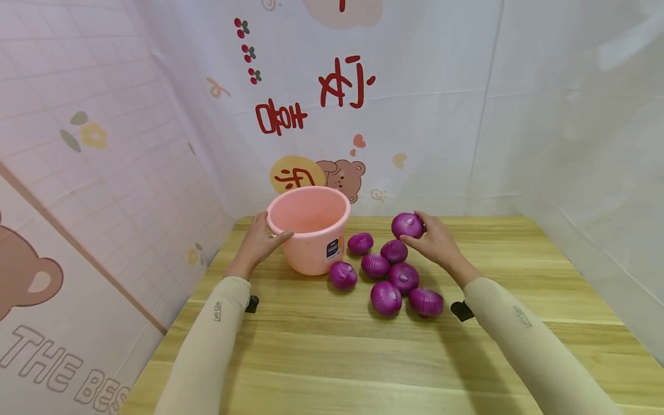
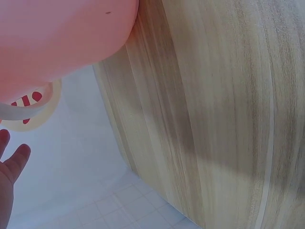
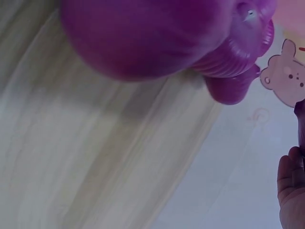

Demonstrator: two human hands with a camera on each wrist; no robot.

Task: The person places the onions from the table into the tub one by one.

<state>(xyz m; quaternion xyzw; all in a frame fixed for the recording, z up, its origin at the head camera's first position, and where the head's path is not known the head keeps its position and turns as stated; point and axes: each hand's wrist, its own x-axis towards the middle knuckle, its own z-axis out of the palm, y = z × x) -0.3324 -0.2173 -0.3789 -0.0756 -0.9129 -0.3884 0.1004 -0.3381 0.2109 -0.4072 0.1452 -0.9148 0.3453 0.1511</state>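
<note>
My left hand (image 1: 257, 240) spreads against the left side of the pink bucket (image 1: 313, 253), its thumb along the front of the rim. In the left wrist view, the visible fingers (image 2: 18, 162) look fairly straight, just beside the rim. A red onion (image 1: 406, 225) is held up in my right hand (image 1: 434, 239), between thumb and fingers. Below it, several more purple onions lie grouped on the table, among them one onion (image 1: 386, 298) in front and another onion (image 1: 343, 276) close to the bucket. The right wrist view shows a large blurred onion (image 3: 143, 33) near the camera.
The wooden table (image 1: 332, 357) reaches back to a white printed curtain (image 1: 430, 115). Another printed curtain (image 1: 104, 190) stands along the left side, and a pale sheet (image 1: 591, 173) along the right.
</note>
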